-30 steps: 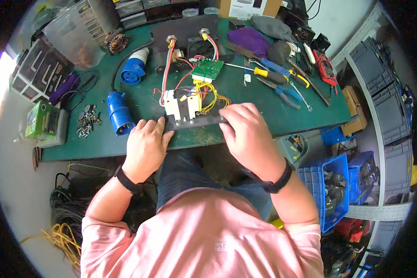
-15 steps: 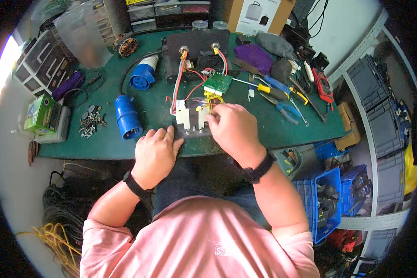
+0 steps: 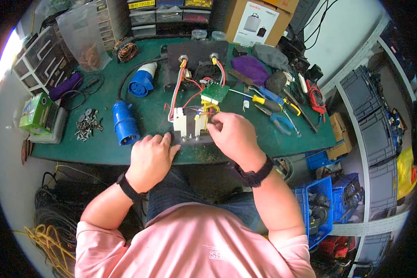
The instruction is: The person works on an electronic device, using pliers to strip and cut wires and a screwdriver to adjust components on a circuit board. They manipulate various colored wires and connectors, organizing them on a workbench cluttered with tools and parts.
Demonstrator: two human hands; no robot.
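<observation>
An opened device sits on the bench, with a black housing (image 3: 173, 76), a green circuit board (image 3: 215, 91) and a cream-white block (image 3: 178, 121) fixed on a black plate (image 3: 203, 138). My left hand (image 3: 151, 158) is closed at the plate's left front corner, fingertips pressed on it. To the right of the block, my right hand (image 3: 236, 138) is closed with thumb and forefinger pinched beside the thin wires. What lies in that pinch is too small to make out. Yellow wires (image 3: 210, 106) run between the board and the block; red and white cables (image 3: 176, 90) rise to the housing.
Left of the device lie a blue plug (image 3: 124, 123), a blue socket (image 3: 140, 83) and a heap of screws (image 3: 88, 125). On the right are a screwdriver (image 3: 266, 103), pliers (image 3: 278, 121) and a purple cloth (image 3: 249, 69). A cardboard box (image 3: 282, 23) stands behind.
The whole view has shifted slightly. My right hand has drawn a little to the right of the block, showing more of the thin wires. My left hand stays at the plate's corner.
</observation>
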